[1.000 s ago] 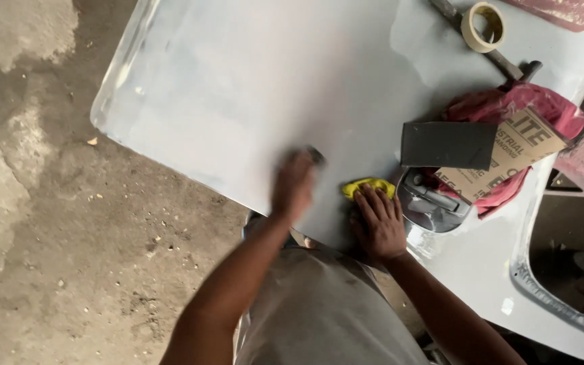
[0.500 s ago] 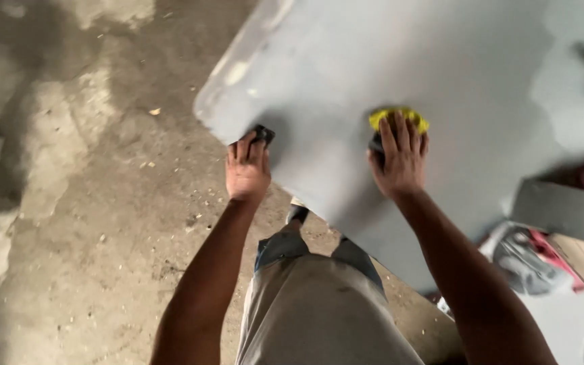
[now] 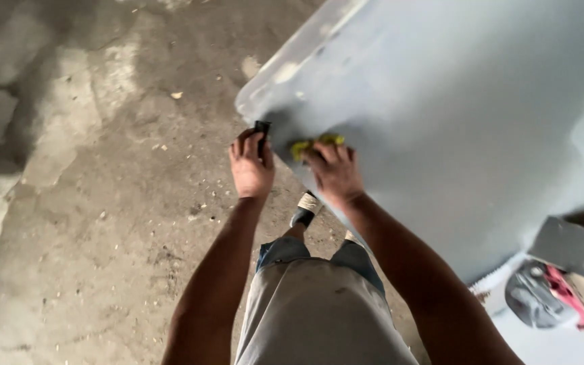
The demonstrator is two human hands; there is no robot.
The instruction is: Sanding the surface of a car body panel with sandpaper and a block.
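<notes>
Head view: two hands work the near corner of a grey panel.

Left hand (image 3: pixel 251 165) is clenched around a small dark block (image 3: pixel 261 128) at the panel (image 3: pixel 454 101) edge; right hand (image 3: pixel 336 172) presses flat on a yellow cloth (image 3: pixel 315 143) just beside it. To do this well, I judge: keep the block flat to the surface, use light even pressure near the edge, and keep the cloth close to the block. Concrete floor (image 3: pixel 89 203) lies below.
</notes>
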